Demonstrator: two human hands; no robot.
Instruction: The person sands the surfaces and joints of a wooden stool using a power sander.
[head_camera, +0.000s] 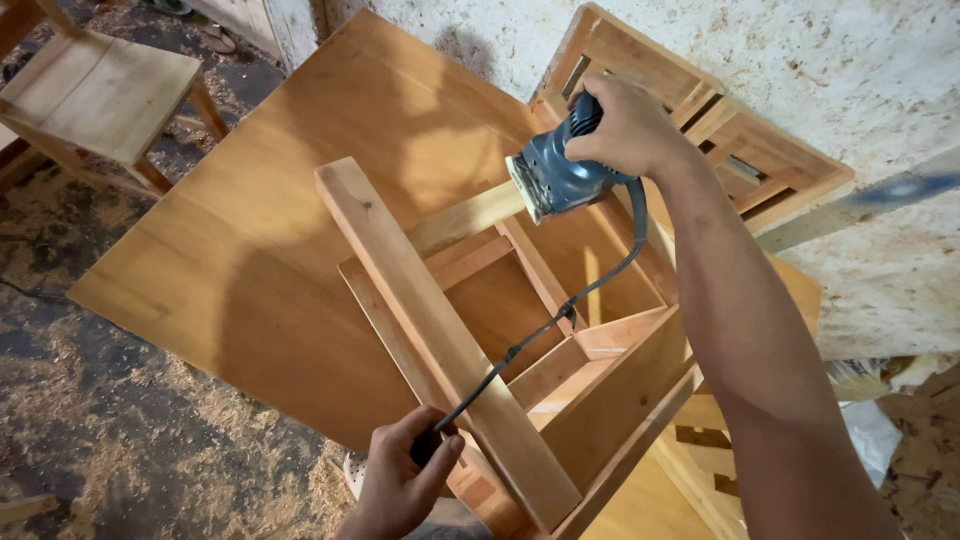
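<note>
Right hand (628, 128) grasps the blue sander (556, 178) at upper centre, its pad flat against a rail (468, 217) of the wooden frame (560, 370). Left hand (402, 478), bottom centre, is clenched on the black cord (560, 315) beside the frame's long leg (430, 330). Frame stands on the worktop (250, 250), whose left half lies bare. Another frame (740, 150) crowds the upper right; a chair (100, 90) stands upper left, well apart.

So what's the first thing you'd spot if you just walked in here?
The blue electric sander near the top middle, gripped by the right hand and pressed against a rail of the upturned wooden chair frame. Lower down, the left hand grips the frame's leg and the sander's black cord.
</note>
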